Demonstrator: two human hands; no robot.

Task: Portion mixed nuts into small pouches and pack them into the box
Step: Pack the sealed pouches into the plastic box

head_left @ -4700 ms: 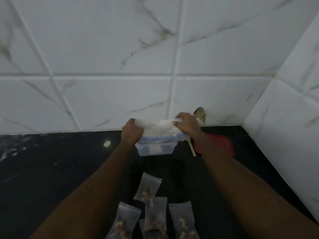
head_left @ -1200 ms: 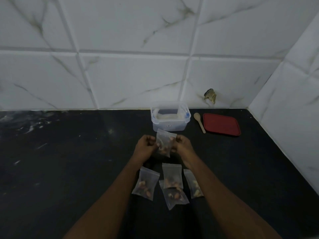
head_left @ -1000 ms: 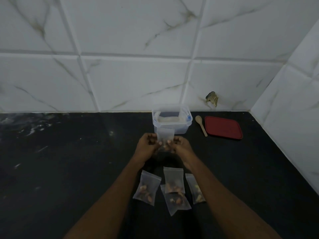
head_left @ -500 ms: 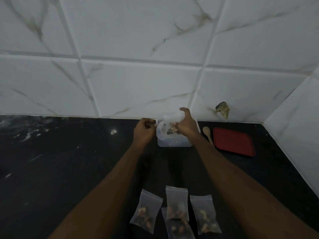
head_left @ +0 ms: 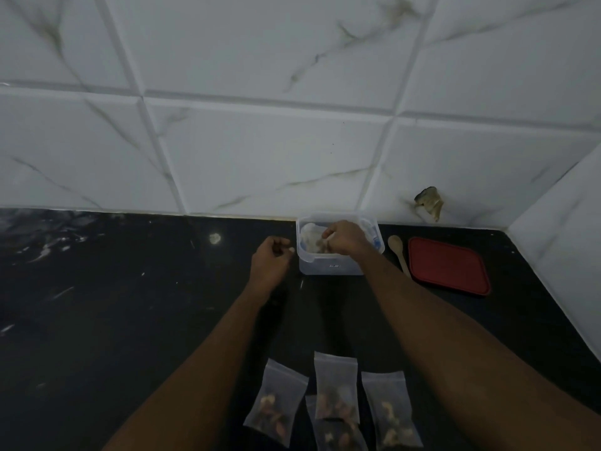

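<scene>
The black table [head_left: 113, 320] met a white marbled tile wall [head_left: 260, 157] at the back. Left of centre the left hand [head_left: 272, 259] was just beside the left wall of the box, its fingers [head_left: 281, 250] curled in toward the palm, gripping nothing that showed. Near the front edge, well apart from the box, four filled pouches lay flat on the table: a left pouch [head_left: 276, 406], a middle pouch [head_left: 336, 384] overlapping a lower pouch [head_left: 338, 434], and a right pouch [head_left: 390, 411], nuts showing through each. The clear box [head_left: 328, 267] stood open near the wall, with a white liner [head_left: 308, 230] inside. The right hand [head_left: 346, 237] reached down into it, fingers [head_left: 327, 235] bent together and pinching a nut pouch [head_left: 317, 249] that sat inside the box. Just right of the box lay a wooden spoon [head_left: 398, 252], and beside that a red lid [head_left: 447, 265] flat on the table. Above them the wall had a chipped hole [head_left: 429, 201].
</scene>
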